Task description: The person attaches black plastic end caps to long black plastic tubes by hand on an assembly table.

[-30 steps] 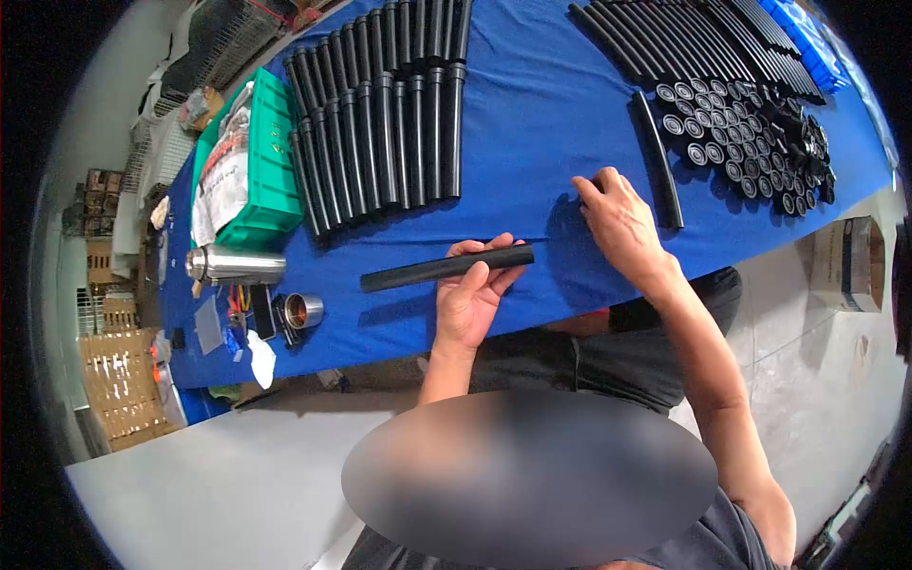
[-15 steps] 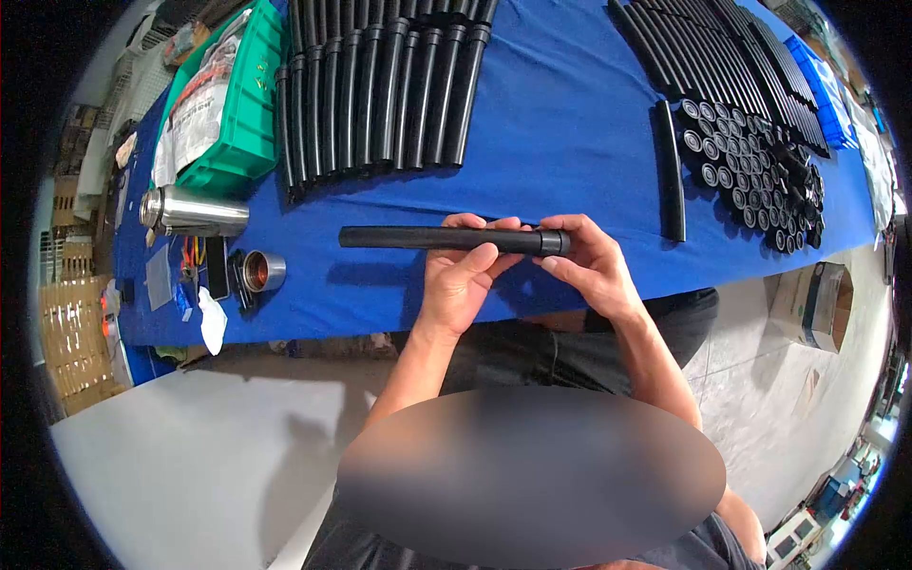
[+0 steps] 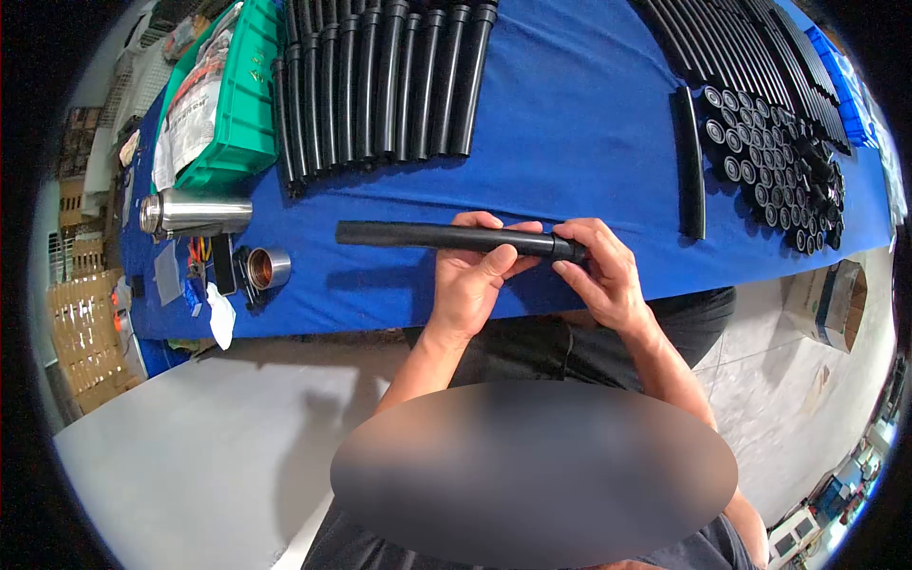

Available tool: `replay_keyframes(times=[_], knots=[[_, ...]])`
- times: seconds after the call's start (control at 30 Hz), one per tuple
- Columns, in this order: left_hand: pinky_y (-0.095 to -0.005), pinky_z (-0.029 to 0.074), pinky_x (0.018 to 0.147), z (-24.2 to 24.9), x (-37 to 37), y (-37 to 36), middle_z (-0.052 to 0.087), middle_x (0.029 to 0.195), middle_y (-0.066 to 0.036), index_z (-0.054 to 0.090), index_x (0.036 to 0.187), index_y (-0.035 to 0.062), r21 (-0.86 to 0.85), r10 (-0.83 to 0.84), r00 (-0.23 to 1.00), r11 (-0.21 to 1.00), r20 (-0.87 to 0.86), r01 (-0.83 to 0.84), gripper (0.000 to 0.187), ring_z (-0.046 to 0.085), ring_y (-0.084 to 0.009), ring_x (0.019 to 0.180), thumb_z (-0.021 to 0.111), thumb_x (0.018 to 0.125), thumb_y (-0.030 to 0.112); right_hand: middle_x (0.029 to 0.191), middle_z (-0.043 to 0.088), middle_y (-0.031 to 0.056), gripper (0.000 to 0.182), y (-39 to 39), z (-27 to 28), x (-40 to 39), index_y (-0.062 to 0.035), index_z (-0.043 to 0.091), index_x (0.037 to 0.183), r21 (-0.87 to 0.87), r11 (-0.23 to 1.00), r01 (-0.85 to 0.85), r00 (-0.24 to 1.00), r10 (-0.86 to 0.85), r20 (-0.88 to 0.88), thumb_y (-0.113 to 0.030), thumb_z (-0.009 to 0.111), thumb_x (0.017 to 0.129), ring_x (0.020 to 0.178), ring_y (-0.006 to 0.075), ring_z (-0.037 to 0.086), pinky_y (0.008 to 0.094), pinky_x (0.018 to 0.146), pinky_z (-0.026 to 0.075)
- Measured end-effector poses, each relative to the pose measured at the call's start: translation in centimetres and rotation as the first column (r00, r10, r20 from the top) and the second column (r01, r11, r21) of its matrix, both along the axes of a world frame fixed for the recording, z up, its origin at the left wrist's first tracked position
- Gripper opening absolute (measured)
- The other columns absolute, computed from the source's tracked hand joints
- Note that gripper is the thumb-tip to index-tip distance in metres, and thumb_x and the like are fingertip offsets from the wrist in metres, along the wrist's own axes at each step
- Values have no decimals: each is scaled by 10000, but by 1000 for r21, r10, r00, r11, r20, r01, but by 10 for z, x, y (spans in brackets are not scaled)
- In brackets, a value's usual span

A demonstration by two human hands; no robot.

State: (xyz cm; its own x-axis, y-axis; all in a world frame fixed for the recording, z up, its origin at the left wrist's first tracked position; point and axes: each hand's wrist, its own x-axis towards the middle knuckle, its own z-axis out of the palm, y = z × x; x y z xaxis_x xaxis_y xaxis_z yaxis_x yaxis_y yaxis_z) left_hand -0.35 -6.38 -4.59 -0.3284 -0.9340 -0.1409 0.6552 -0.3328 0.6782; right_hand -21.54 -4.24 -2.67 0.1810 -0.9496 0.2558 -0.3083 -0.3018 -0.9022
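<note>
A black tube lies nearly level across the view above the table's near edge, its plain end pointing left. My left hand is closed round its middle, thumb on the near side and fingertips showing beyond it. My right hand pinches the black end fitting at the tube's right end, with thumb below and fingers over the top. The fingers cover part of that fitting. Similar tubes with collared ends lie side by side on the blue cloth beyond my left hand.
At the right are many round black fittings, a single tube and rows of thin tubes. A green crate, steel flask, metal cup and white tissue lie left. A cardboard box stands on the floor.
The view has shifted a little. My right hand has closed further over the fitting, so less of the tube's right end shows. My left hand keeps its hold on the tube.
</note>
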Motion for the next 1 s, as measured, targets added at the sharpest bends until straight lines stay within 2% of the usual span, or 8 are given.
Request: replay_keyframes(times=[0.03,0.13,0.63,0.73,0.83,0.87,0.97,1.0], knots=[[-541,591,1005,0,0,0,661,1277,-284,541,1250,123,16,-1,1000,1000,-3,1,345,668,-381,1203,725,961,85,1143,667,201,387,0,2,0,31,628,1236,13,1000,-5,1000,5,-2,-41,751,876,1047,364,671,419,922,530],[-549,589,1004,1,1,0,666,1270,-279,540,1255,120,50,-7,1000,999,-7,7,347,668,-380,1204,723,962,83,1148,667,207,380,-2,5,-1,30,625,1233,13,999,-35,999,36,-15,-37,746,879,1053,376,671,430,921,534],[-568,559,1046,-4,-1,4,677,1259,-268,574,1243,122,44,25,998,999,-54,-23,316,664,-374,1214,706,965,52,1158,651,213,412,1,-1,4,17,609,1277,-95,995,-12,998,7,-61,-32,741,890,1051,385,670,417,899,551],[-553,534,1081,-6,1,-2,666,1289,-257,581,1247,119,25,-8,995,1000,-99,10,323,637,-369,1255,711,959,51,1174,660,189,449,-1,5,1,11,616,1284,-53,999,-15,999,12,-45,-55,778,871,1037,319,689,389,889,559],[-521,531,1089,-9,1,-4,669,1289,-213,588,1242,107,-27,-17,996,1000,-90,15,341,630,-346,1264,729,941,29,1149,682,157,463,-3,2,6,3,635,1269,250,967,-52,971,-10,240,-87,816,852,1024,234,690,356,871,564],[-508,534,1087,-10,0,-3,672,1284,-195,591,1238,101,-47,-15,996,999,-82,11,348,633,-335,1260,737,934,18,1103,700,133,429,-8,0,5,-5,652,1236,168,983,-74,975,36,219,-123,825,861,1012,176,675,344,825,561],[-519,514,1105,2,1,-5,657,1312,-182,593,1265,103,13,-36,985,999,-170,38,352,629,-350,1259,722,947,24,1072,710,130,402,-11,6,1,-9,663,1215,348,937,-37,989,-15,146,-142,816,868,983,192,685,344,800,550],[-527,519,1106,11,3,-6,639,1339,-199,599,1260,101,56,-35,978,997,-208,47,316,617,-383,1276,699,967,39,1061,704,133,382,-11,6,1,-7,665,1197,215,976,-18,994,-5,109,-155,807,874,950,232,694,354,769,539]])
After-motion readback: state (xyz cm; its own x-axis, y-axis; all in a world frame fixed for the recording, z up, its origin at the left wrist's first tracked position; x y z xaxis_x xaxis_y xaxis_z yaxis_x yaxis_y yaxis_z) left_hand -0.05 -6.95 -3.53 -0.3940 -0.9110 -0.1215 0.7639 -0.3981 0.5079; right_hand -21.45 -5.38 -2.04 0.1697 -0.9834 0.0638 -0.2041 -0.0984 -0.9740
